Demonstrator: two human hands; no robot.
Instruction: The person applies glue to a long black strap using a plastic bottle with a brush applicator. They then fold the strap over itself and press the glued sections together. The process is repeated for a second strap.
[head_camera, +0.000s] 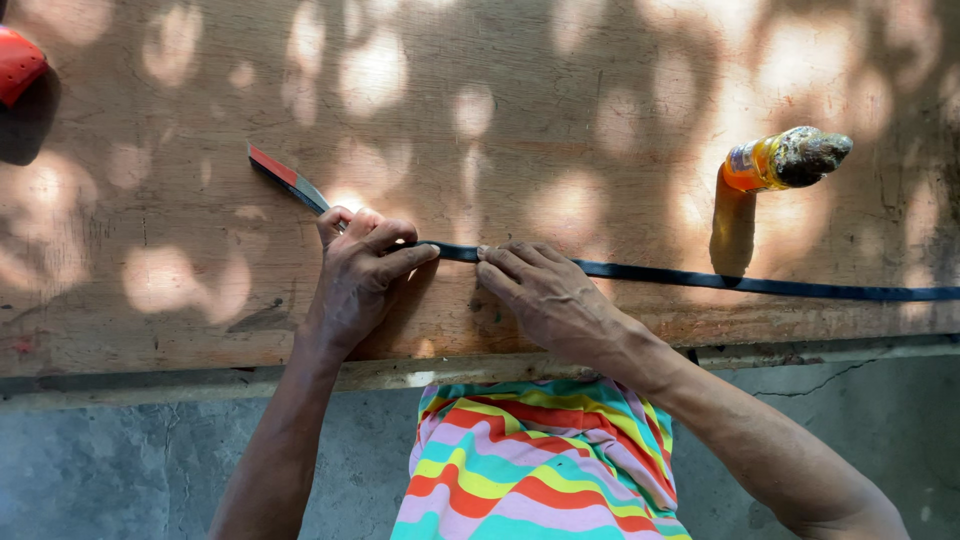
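Head view looks straight down on a worn plywood board (560, 90), dappled with leaf shadow, its near edge running across at six o'clock above grey concrete (120, 470). A long, thin dark strip (700, 279) lies flat on the board, reaching from the picture's right edge at three o'clock to the middle. Its left end continues past the hands as a flat blade-like piece with a red tip (273, 166), angled toward ten o'clock; whether that is the strip's own end or a separate tool laid on it I cannot tell.

Both hands rest on the strip. The left hand (360, 280) is curled over it, fingers bent and closed together, thumb pointing along the strip toward three o'clock. The right hand (545, 295) lies flatter, fingertips pressed down on the strip just beside the left thumb.

By my reading, the step in hand is pressing the strip down against the wood. The next move would call for steady downward pressure and keeping the strip straight, since it looks thin, flexible and apt to curl.

At two o'clock stands an orange glue bottle (775, 160) with a crusted nozzle. A red object (18, 62) shows at ten o'clock, mostly cut off. A striped garment (540, 470) fills six o'clock.
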